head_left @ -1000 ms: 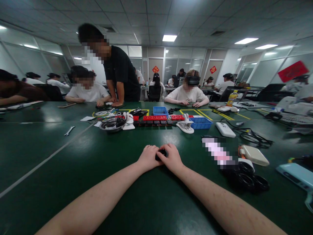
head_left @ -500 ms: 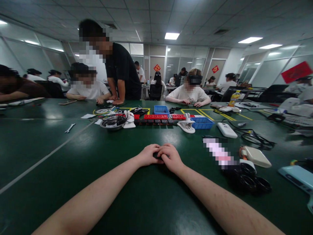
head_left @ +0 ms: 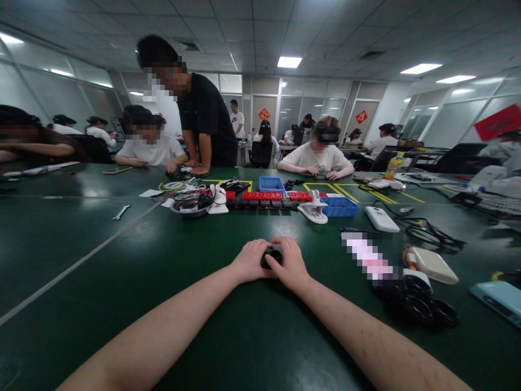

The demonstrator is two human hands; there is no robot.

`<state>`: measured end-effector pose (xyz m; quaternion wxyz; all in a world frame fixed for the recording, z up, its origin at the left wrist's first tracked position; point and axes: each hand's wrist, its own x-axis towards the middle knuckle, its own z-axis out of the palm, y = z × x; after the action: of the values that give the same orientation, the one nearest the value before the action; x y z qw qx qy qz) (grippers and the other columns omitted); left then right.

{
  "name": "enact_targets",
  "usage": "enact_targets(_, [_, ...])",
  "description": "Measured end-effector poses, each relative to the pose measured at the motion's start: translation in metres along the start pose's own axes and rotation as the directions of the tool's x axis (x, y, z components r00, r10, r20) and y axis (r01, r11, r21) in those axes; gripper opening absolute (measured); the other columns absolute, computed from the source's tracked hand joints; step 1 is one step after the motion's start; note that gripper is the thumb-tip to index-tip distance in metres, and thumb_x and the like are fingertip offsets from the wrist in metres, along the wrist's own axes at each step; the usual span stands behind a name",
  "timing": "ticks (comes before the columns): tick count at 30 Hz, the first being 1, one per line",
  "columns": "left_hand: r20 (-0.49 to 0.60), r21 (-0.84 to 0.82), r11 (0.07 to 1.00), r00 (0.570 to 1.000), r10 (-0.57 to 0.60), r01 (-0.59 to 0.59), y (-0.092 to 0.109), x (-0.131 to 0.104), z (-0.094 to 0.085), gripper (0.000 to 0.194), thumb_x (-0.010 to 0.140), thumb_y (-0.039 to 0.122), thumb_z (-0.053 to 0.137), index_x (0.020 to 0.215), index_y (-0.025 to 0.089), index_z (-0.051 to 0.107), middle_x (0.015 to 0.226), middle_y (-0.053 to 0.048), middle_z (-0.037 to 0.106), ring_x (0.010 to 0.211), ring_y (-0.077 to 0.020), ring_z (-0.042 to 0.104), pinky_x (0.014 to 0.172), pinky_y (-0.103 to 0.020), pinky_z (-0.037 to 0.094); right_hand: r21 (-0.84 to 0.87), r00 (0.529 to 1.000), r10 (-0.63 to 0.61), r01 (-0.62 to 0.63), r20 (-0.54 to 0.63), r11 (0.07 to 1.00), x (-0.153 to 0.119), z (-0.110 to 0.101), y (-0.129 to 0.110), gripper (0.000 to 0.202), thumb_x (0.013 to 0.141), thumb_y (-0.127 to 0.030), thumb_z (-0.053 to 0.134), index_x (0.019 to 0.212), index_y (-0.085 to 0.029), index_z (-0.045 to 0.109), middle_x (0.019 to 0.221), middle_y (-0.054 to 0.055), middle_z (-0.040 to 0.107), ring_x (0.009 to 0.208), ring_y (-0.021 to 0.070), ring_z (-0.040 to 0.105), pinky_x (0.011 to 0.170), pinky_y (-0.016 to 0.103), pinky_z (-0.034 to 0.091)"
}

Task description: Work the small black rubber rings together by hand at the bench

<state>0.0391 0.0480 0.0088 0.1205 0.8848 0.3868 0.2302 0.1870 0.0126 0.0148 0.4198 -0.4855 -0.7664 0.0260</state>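
Observation:
A small black ring [head_left: 278, 255], shaped like a roll of tape, sits low over the green table [head_left: 195, 244] between my two hands. From the left side, my left hand [head_left: 253, 260] curls round it. My right hand [head_left: 291, 262] grips the opposite side, with its thumb across the near face of the ring. The fingertips of both hands nearly meet at the far side. Part of the ring is hidden by the fingers, and its exact kind is hard to make out.
Several black rings [head_left: 419, 307], a phone [head_left: 368, 256] and a white power bank [head_left: 381, 219] lie to the right. Ahead are red-and-black blocks [head_left: 264, 196], a white clamp [head_left: 314, 210], blue bins [head_left: 341, 206] and a cable-filled bowl [head_left: 191, 206]. A wrench [head_left: 121, 212] lies left. Co-workers sit opposite.
My fingers have shifted from a folded, overlapping pose to a spread grip round the black ring, which shows more now. The view has moved slightly.

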Motion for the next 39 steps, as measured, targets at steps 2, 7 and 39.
enact_targets(2, [-0.016,0.028,1.000,1.000,-0.003,0.003,0.003,-0.001,0.000,0.054,0.057,0.051,0.068,0.098,0.019,0.051,0.100,-0.005,0.053,0.098,-0.0237,0.049,0.091,-0.040,0.036,-0.031,0.998,0.068,-0.068,0.001,0.997,0.001,0.004,0.004,0.030,0.072,-0.038,0.055,0.092,-0.016,0.051,0.090,0.008,0.056,0.086,0.0222,0.050,0.079,0.037,0.039])
enact_targets(7, [-0.027,0.104,0.994,0.999,-0.023,0.025,0.005,0.000,0.004,0.038,0.059,0.046,0.066,0.084,0.020,0.055,0.092,-0.003,0.054,0.094,-0.0223,0.050,0.096,-0.043,0.029,-0.114,0.990,0.137,-0.133,0.032,0.985,0.000,0.008,0.007,0.034,0.069,-0.048,0.057,0.081,-0.018,0.048,0.079,0.004,0.054,0.075,0.0196,0.050,0.068,0.033,0.039])
enact_targets(39, [0.163,-0.047,0.995,0.983,0.089,-0.083,-0.014,0.003,-0.007,0.040,0.062,0.043,0.068,0.097,0.024,0.061,0.106,-0.002,0.054,0.100,-0.0229,0.048,0.088,-0.036,0.038,0.196,0.965,-0.197,0.162,0.175,0.967,0.001,-0.006,-0.001,0.020,0.081,-0.025,0.046,0.090,-0.023,0.064,0.102,0.003,0.060,0.097,0.0198,0.049,0.087,0.037,0.037])
